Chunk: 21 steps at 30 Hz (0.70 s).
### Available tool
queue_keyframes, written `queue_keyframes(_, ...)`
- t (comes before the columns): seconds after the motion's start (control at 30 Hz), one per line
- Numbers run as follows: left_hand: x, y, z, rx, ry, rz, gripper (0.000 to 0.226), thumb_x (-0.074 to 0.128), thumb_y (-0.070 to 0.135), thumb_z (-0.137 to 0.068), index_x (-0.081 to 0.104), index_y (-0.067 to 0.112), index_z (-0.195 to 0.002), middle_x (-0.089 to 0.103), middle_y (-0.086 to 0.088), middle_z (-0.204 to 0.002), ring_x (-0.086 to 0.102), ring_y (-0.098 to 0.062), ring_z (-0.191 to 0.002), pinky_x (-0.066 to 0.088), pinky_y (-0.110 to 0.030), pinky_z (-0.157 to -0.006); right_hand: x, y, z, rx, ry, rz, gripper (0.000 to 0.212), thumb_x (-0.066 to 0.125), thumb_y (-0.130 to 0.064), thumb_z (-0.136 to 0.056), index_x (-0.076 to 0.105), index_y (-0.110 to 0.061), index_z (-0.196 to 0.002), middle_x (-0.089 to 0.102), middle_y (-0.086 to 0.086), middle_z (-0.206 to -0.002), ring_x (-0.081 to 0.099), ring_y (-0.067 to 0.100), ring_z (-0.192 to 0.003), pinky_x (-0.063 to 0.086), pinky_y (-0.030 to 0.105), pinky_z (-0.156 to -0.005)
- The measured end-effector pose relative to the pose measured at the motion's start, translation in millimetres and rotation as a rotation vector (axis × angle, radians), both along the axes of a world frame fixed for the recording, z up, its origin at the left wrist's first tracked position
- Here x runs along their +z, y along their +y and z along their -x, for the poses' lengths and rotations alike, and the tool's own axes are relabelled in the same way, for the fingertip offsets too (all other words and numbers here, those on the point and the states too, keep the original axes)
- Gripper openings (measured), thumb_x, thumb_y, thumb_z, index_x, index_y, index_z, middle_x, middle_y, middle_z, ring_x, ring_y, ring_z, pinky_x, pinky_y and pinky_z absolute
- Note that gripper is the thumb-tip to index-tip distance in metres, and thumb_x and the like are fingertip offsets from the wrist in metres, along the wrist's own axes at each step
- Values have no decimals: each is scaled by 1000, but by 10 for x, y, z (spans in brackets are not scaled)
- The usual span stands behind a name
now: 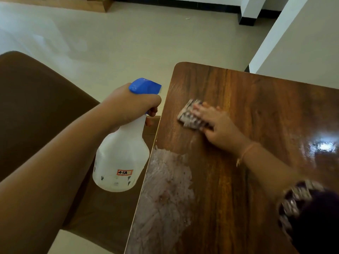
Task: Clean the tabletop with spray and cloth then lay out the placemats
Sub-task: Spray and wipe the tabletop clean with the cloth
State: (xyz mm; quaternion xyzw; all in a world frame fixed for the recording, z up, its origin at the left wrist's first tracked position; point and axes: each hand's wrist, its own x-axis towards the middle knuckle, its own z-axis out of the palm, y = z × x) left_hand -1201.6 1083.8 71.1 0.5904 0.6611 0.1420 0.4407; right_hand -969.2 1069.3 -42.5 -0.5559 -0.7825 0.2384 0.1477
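Head view looks down on a folded patterned cloth [192,117] lying on the wooden tabletop [256,110] near its far left corner. Flat on top of the cloth presses the right hand [216,125], fingers spread and blurred; a thin bracelet [245,153] circles its wrist. Nearer along the tabletop's left edge is a whitish smeared patch [165,195]. Off that left edge, over a brown chair [36,110], the left hand [132,105] is wrapped around the neck of a translucent white spray bottle [121,158] with a blue trigger head [145,86] and a small "41A" label [124,172]. Beyond lies pale floor [128,43].
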Motion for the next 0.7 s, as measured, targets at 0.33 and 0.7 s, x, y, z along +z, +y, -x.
queue_keyframes(0.33,17,-55,58,-5,-4,24,11,51,18,-86,54,9,-80,55,-7,-70,56,-15,-55,49,-26,-57,29,-640,-77,221,-16,77,61,48,-26,-93,18,-47,-142,12,-25,-153,-3,-2,-144,-11,27,-117)
queue_keyframes(0.7,-36,-319,162,-2,26,5,29,54,21,-84,58,-5,-96,57,-17,-80,55,-24,-69,54,-45,-75,-89,61,394,-178,-151,-39,58,42,-23,-98,21,-25,-151,16,-6,-159,5,14,-147,-1,41,-119)
